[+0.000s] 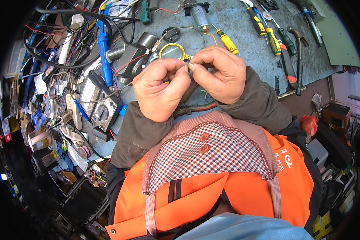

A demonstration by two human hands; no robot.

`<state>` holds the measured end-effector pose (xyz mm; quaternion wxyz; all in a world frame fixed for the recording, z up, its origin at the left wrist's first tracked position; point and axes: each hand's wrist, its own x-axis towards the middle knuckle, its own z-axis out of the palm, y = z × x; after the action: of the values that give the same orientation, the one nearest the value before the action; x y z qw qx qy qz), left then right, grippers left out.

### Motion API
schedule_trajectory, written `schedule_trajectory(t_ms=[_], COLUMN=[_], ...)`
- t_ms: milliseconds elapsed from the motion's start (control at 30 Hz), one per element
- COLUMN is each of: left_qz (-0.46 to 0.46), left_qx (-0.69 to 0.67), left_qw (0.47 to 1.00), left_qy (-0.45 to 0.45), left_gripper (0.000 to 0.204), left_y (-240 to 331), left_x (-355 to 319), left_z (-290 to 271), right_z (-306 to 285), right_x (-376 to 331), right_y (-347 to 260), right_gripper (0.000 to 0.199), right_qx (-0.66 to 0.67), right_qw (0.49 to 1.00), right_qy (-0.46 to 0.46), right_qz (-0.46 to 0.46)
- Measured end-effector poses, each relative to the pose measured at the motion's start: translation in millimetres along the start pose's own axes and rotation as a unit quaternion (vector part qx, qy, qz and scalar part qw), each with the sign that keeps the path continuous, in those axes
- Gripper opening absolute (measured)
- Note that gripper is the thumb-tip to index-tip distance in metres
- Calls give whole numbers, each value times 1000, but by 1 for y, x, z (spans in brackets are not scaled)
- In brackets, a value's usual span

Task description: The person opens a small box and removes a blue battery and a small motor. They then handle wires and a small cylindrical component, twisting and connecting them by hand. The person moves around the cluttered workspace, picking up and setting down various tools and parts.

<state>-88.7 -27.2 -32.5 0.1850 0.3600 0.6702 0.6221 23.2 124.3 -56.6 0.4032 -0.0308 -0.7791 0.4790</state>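
Note:
My left hand point(161, 91) and my right hand point(220, 74) meet fingertip to fingertip above a grey workbench point(236, 24). Both pinch a small metal part at the edge of a yellow-rimmed ring point(172, 51), which carries thin wires. The part itself is mostly hidden by my fingers. Red-handled pliers point(198, 107) lie on the bench just below my hands. A small grey motor point(199, 16) with red and orange leads sits beyond the ring.
Screwdrivers with yellow, green and black handles point(268, 34) lie at the upper right, with a hammer point(298, 52). A multimeter point(104, 110), a blue tool point(105, 56), black cables and cluttered small parts fill the left side. My orange vest fills the lower frame.

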Motion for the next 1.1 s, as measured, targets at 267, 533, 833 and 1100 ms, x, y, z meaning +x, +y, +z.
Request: schedule_trajectory(t_ms=[267,533,833,1100], left_qz=[-26,-41,-68,-57], left_qx=[-54,-80,-118,-72], left_qw=[998,996,991,996], left_qy=[-5,5,2,21], left_gripper=[8,8,10,11], left_y=[2,5,3,3], left_x=[-2,-3,-3,0], left_z=[2,6,4,3], right_z=[2,1,5,6], right_x=[-1,0,-6,-5], right_y=[-2,-1,11,9], right_gripper=[14,15,20,25], right_qx=[-12,-30,174,278], right_qw=[1000,999,975,942], right_qy=[15,21,1,-8], right_qz=[-18,-31,137,189])
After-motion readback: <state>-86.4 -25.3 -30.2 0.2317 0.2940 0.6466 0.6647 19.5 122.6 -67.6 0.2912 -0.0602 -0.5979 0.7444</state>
